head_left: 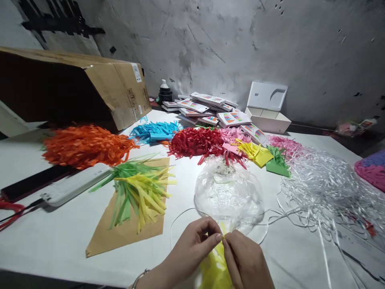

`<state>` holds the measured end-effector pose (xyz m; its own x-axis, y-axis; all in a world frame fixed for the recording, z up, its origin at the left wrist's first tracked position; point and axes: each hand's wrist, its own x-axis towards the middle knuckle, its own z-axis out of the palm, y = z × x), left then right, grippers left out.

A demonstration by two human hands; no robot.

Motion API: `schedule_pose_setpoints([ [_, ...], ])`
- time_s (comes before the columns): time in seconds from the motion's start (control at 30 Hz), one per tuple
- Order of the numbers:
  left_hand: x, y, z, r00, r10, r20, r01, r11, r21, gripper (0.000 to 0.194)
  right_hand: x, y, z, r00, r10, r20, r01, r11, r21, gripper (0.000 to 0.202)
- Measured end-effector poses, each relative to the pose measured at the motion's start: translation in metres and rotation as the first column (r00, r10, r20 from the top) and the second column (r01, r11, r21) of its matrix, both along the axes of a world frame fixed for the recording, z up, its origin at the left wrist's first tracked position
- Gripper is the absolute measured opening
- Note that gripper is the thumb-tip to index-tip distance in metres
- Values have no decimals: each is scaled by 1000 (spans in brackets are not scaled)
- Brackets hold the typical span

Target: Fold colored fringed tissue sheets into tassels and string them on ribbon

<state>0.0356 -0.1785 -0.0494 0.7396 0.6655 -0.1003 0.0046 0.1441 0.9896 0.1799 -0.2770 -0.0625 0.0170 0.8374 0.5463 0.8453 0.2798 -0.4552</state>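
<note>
Near the table's front edge, my left hand [195, 245] pinches the top of a bunch of yellow paper strips [212, 271]. Right against it, my right hand [248, 259] is closed on the same top end, fingertips meeting. The strips hang down below both hands, partly hidden by them. Just beyond the hands lies a clear plastic bag [228, 192]. Left of them, green strips [122, 200] and yellow strips [146, 192] rest on a brown paper sheet [132, 237].
Orange strips [87, 144], blue strips [156, 130] and red strips [197, 141] cross the table. Behind are a cardboard box [120, 90], stacked packets [207, 108] and a white open box [267, 118]. Silver strings [327, 180] spread at right. A white device [76, 184] lies left.
</note>
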Motion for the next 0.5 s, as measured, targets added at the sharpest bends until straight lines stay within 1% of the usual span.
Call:
schedule_pose_setpoints([
  [0.1,-5,0,0,1000,-17,16,17,999,30,29,-6,-3,2,982,-29,-189,19,998,-57,25],
  [0.17,-9,1,2,1000,-16,2,15,997,72,30,-9,-4,2,961,-1,-277,-25,996,-90,23],
  [0.23,-13,1,4,999,-16,-33,20,990,142,30,-11,-7,0,966,35,-254,-63,993,-102,20],
  [0.33,-19,0,5,994,-18,-104,46,961,274,27,-11,-10,-2,991,26,-132,-41,993,-115,20],
  [0.37,-20,-1,5,993,-18,-120,55,950,307,26,-12,-11,-3,993,23,-115,-37,992,-123,20],
  [0.43,-22,-2,4,991,-19,-136,66,936,347,25,-13,-13,-3,988,34,-148,-56,988,-144,19],
  [0.5,-24,-3,4,990,-15,-137,64,932,357,24,-14,-14,-1,971,45,-233,-83,984,-159,15],
])
